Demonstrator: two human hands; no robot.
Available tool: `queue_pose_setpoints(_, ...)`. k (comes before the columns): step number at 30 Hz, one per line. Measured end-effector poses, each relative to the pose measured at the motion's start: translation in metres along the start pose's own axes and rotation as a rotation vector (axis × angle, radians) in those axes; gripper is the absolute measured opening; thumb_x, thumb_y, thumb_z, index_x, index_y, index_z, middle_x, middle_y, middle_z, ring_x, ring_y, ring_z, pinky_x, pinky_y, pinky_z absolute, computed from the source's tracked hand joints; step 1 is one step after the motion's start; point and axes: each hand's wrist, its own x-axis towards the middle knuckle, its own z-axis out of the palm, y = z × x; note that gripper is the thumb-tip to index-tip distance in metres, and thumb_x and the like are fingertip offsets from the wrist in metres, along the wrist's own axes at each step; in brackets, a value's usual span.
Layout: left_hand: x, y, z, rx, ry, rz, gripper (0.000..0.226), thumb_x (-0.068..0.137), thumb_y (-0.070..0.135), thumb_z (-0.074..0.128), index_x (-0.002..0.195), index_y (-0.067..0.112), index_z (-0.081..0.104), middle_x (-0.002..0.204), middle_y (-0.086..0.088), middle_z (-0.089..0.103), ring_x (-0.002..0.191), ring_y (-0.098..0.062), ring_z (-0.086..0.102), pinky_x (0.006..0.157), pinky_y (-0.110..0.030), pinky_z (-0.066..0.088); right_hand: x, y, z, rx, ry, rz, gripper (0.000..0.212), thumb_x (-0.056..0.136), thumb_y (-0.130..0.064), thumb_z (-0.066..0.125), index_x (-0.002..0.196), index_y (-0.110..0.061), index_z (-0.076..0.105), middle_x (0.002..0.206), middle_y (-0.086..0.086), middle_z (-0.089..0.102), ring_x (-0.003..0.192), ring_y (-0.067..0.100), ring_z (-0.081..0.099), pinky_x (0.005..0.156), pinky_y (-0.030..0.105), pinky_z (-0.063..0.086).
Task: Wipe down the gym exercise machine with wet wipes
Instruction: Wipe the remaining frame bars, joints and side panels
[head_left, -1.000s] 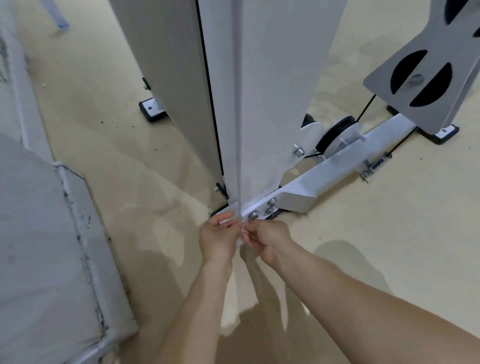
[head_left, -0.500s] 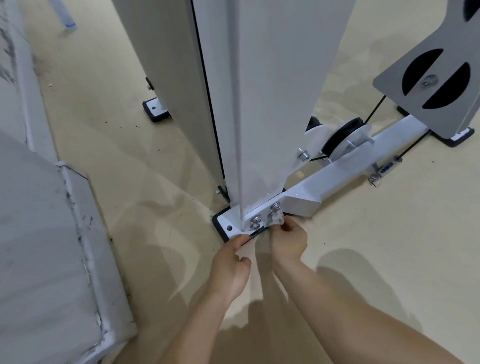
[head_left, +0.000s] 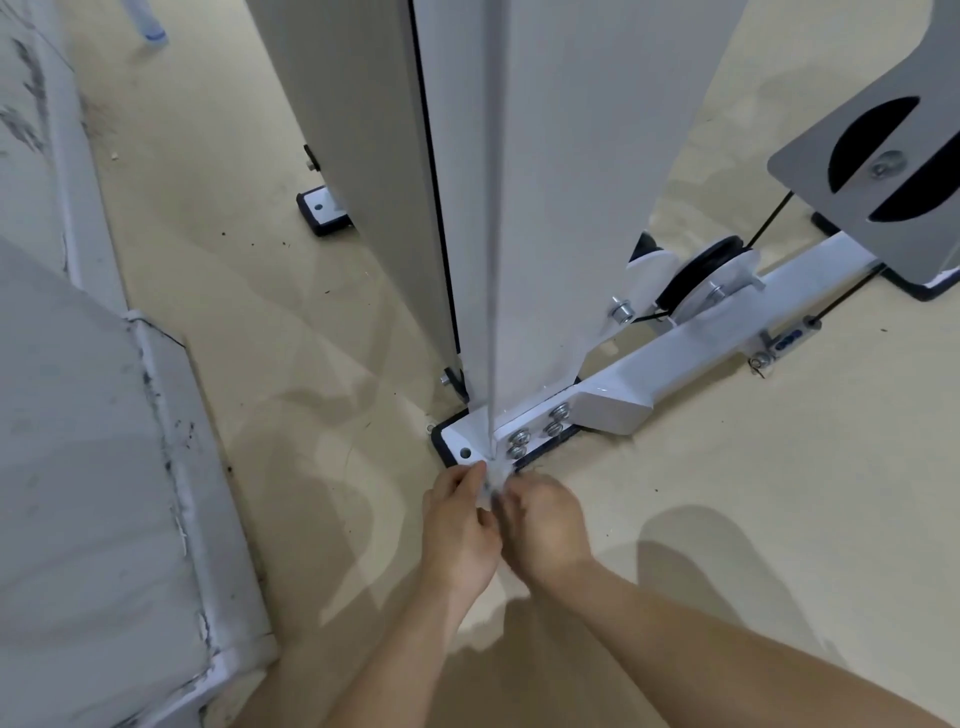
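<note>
So, both hands are down low, right in front of the gym machine's white upright (head_left: 561, 208), just off its foot plate (head_left: 460, 441). The left hand (head_left: 457, 525) and right hand (head_left: 545, 519) are touching each other, fingers curled, pinching a small white wet wipe (head_left: 491, 480) between them. It's blurry, so I can't tell how it's folded. The wipe sits just short of the bolts (head_left: 519, 441) at the upright's base. A black pulley (head_left: 696, 275) sits to the right of the upright, and there's tan floor (head_left: 727, 467) all around it.
</note>
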Motion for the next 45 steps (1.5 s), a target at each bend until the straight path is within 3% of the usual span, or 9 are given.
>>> queue_pose_setpoints(8, 0.004, -0.015, -0.009, -0.001, -0.057, 0.128, 0.047, 0.091, -0.004, 0.051, 0.136, 0.010, 0.051, 0.134, -0.005, 0.047, 0.119, -0.017, 0.051, 0.089, -0.007, 0.031, 0.006, -0.016, -0.003, -0.552, -0.272, -0.279, 0.049, 0.059, -0.034, 0.079, 0.106, -0.019, 0.072, 0.076, -0.005, 0.066, 0.063, 0.014, 0.063, 0.062, 0.026, 0.045)
queue_pose_setpoints(12, 0.017, -0.012, -0.013, -0.250, 0.058, -0.009, 0.016, 0.097, 0.023, 0.060, 0.098, 0.007, 0.057, 0.081, -0.009, 0.054, 0.060, -0.008, 0.056, 0.058, -0.017, 0.047, 0.014, -0.029, -0.006, -0.469, -0.400, -0.317, 0.072, 0.091, -0.023, 0.052, 0.152, -0.004, 0.018, 0.123, 0.010, 0.056, 0.108, 0.027, 0.057, 0.089, 0.037, 0.043)
queue_pose_setpoints(14, 0.030, -0.014, -0.012, -0.081, 0.053, 0.085, 0.021, 0.095, 0.040, 0.057, 0.092, 0.019, 0.055, 0.089, -0.006, 0.052, 0.071, -0.012, 0.055, 0.071, -0.030, 0.048, 0.019, -0.026, -0.015, -0.395, -0.421, -0.225, 0.064, 0.093, -0.027, 0.047, 0.150, -0.010, 0.024, 0.122, 0.010, 0.057, 0.106, 0.031, 0.059, 0.087, 0.037, 0.044)
queue_pose_setpoints(18, 0.047, -0.019, -0.015, 0.678, 0.052, 0.353, 0.054, 0.096, 0.020, 0.048, 0.146, 0.015, 0.031, 0.141, -0.004, 0.034, 0.126, -0.025, 0.037, 0.096, -0.035, 0.038, 0.010, -0.012, -0.024, -0.324, -0.389, -0.181, 0.052, 0.096, -0.027, 0.038, 0.147, -0.017, 0.033, 0.123, 0.008, 0.058, 0.109, 0.032, 0.057, 0.087, 0.036, 0.042)
queue_pose_setpoints(25, 0.054, -0.012, 0.001, 0.682, 0.193, 0.161, 0.067, 0.083, 0.013, 0.059, 0.146, 0.005, 0.036, 0.142, -0.009, 0.039, 0.118, -0.030, 0.043, 0.094, -0.036, 0.043, 0.017, -0.014, -0.043, -0.226, -0.374, -0.106, 0.053, 0.091, -0.029, 0.033, 0.142, -0.019, 0.045, 0.130, 0.010, 0.053, 0.116, 0.033, 0.054, 0.091, 0.036, 0.043)
queue_pose_setpoints(31, 0.006, -0.030, 0.031, 0.591, 0.242, 0.442, 0.050, 0.068, 0.012, 0.060, 0.116, 0.002, 0.069, 0.125, -0.009, 0.064, 0.103, -0.034, 0.052, 0.083, -0.046, 0.055, 0.019, -0.010, -0.045, -0.003, -0.320, 0.044, 0.041, 0.082, -0.033, 0.032, 0.097, -0.017, 0.067, 0.099, 0.007, 0.067, 0.095, 0.025, 0.060, 0.076, 0.030, 0.046)
queue_pose_setpoints(35, -0.018, -0.029, 0.034, 0.382, 0.158, 0.478, 0.028, 0.053, 0.013, 0.083, 0.080, 0.017, 0.077, 0.116, 0.000, 0.068, 0.103, -0.026, 0.058, 0.087, -0.028, 0.054, 0.018, -0.010, -0.050, 0.371, -0.401, 0.349, 0.015, 0.085, -0.011, 0.057, 0.088, -0.006, 0.071, 0.078, 0.004, 0.067, 0.075, 0.020, 0.060, 0.067, 0.025, 0.045)
queue_pose_setpoints(40, -0.019, 0.002, -0.024, -0.793, 0.093, -0.259, 0.014, 0.085, 0.009, 0.072, 0.073, 0.002, 0.072, 0.071, -0.004, 0.062, 0.069, -0.024, 0.053, 0.070, -0.031, 0.044, 0.026, -0.037, -0.089, 0.851, -0.686, 0.604, 0.016, 0.093, -0.026, 0.064, 0.104, -0.016, 0.071, 0.090, 0.002, 0.069, 0.081, 0.016, 0.061, 0.069, 0.028, 0.051)
queue_pose_setpoints(45, -0.044, 0.051, -0.100, -1.343, 0.026, -0.494, 0.017, 0.080, 0.016, 0.074, 0.069, 0.014, 0.062, 0.059, 0.002, 0.051, 0.048, -0.009, 0.042, 0.048, -0.017, 0.042, 0.019, -0.094, -0.145, 0.887, -0.657, 0.447, 0.016, 0.084, -0.011, 0.075, 0.100, -0.012, 0.075, 0.093, 0.003, 0.070, 0.085, 0.013, 0.061, 0.070, 0.022, 0.049)
